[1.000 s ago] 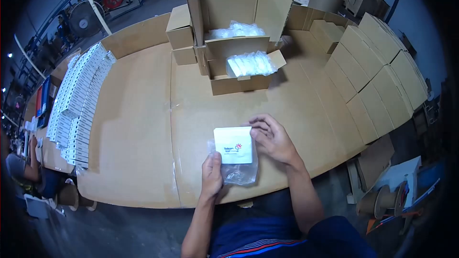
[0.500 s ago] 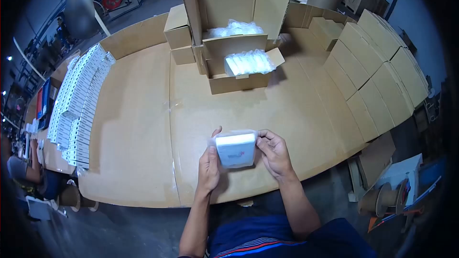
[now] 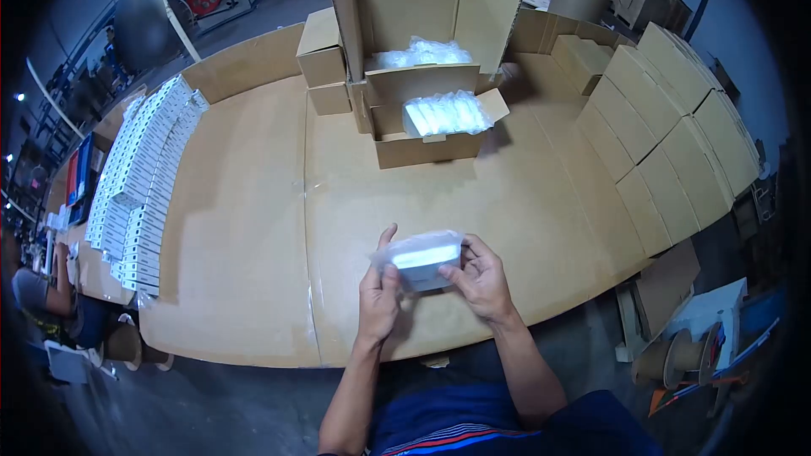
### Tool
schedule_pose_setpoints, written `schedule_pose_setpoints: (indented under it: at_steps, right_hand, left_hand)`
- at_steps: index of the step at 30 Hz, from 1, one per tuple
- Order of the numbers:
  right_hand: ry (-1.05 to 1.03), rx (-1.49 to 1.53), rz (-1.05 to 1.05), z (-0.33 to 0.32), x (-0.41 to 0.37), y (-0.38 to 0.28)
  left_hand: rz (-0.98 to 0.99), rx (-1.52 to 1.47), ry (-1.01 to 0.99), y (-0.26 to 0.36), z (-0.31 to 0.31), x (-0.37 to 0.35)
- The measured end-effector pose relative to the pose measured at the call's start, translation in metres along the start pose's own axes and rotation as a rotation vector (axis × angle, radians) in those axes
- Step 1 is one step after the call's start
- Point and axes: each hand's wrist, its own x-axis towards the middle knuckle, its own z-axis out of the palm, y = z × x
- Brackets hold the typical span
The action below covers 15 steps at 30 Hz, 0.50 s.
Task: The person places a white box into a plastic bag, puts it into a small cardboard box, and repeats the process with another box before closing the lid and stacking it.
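A slip seems the likeliest trouble here: the white packet (image 3: 427, 260) is wrapped in smooth clear film (image 3: 412, 245) and is gripped only near its two ends, so it could be let slide out and be dropped on the desk (image 3: 245, 228) if either pinch is eased. The film could also be creased or torn if the thumbs are pressed in hard or pulled apart, since it looks thin and is loose along the far edge. If the two ends are tugged unevenly, the packet could be twisted out of line inside its cover. The packet is held between the two hands, apparently just above the desk and tilted; its lettering cannot be read. From the left hand (image 3: 378, 304) it is found at about one to two o'clock, with its left end pinched by closed fingers, the thumb laid on the near side and one finger extended past the far side. From the right hand (image 3: 484, 289) it is found at about ten o'clock, the thumb pressed on the near face and the fingers curled around the right end; how far they are tucked behind cannot be told. Farther off and well apart from the packet, the open carton (image 3: 429, 153) is seen at twelve o'clock, the stacked brown boxes (image 3: 663, 139) at two, and the rows of white boxes (image 3: 139, 203) between nine and ten.
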Motion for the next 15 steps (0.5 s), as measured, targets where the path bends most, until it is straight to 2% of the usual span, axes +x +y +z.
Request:
schedule_pose_setpoints:
  at_steps: [2, 6, 9, 10, 13, 15]
  right_hand:
    - [0.000, -0.038, -0.031, -0.003, 0.000, -0.001]
    - [-0.042, -0.118, -0.057, -0.007, -0.001, -0.004]
    - [-0.096, -0.143, -0.068, -0.007, -0.003, -0.009]
    - [-0.114, -0.152, -0.068, -0.007, -0.003, -0.012]
    - [-0.082, -0.259, -0.019, -0.006, -0.003, -0.015]
    - [0.059, -0.199, -0.051, 0.003, -0.004, -0.018]
  left_hand:
    - [0.035, 0.107, -0.042, 0.010, 0.004, -0.001]
    - [-0.203, -0.171, 0.031, 0.003, 0.002, -0.006]
    - [-0.088, -0.192, 0.028, -0.003, 0.002, -0.005]
    - [-0.127, -0.173, 0.054, -0.002, 0.002, -0.005]
    - [-0.206, -0.130, 0.131, 0.004, 0.004, -0.005]
    - [-0.206, -0.125, 0.176, 0.007, 0.008, -0.004]
